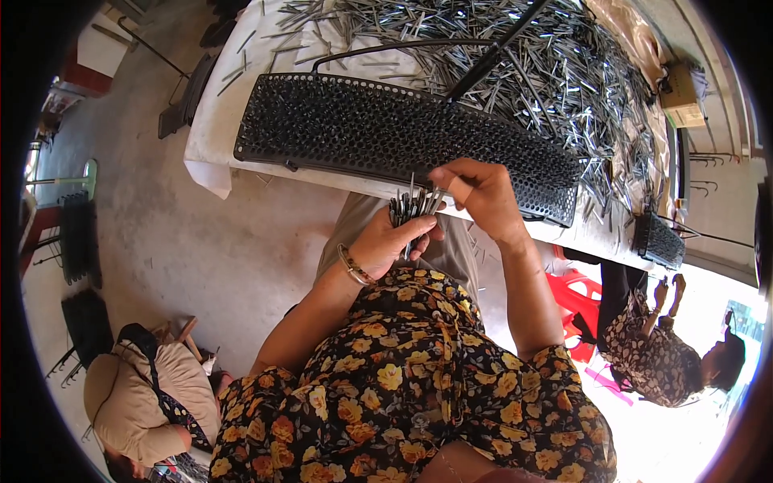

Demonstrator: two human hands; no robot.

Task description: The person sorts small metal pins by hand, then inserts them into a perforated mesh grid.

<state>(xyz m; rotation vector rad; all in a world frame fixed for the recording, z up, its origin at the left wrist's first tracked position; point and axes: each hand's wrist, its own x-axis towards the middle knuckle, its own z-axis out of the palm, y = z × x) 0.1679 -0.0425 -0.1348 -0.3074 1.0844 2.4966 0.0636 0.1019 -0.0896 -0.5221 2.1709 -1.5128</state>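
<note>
My left hand (pixel 386 240) is closed around a bundle of thin dark metal strips (pixel 411 208), which stand upright out of the fist. A beaded bracelet circles that wrist. Just above and to the right of the bundle, my right hand (pixel 483 193) has its thumb and fingertips pinched together; whatever is between them is too small to make out. Pale tape wraps one of its fingers. Beyond both hands lies a long black perforated rack (pixel 346 121) with rows of small holes, tilted on the table edge, a wire handle frame rising behind it.
A large heap of loose metal strips (pixel 555 88) covers the white-covered table (pixel 213 137). A smaller black rack (pixel 660 241) rests at the table's right end. Another person (pixel 676 354) works at the right near a red plastic chair (pixel 576 298); one more person (pixel 153 394) sits at lower left.
</note>
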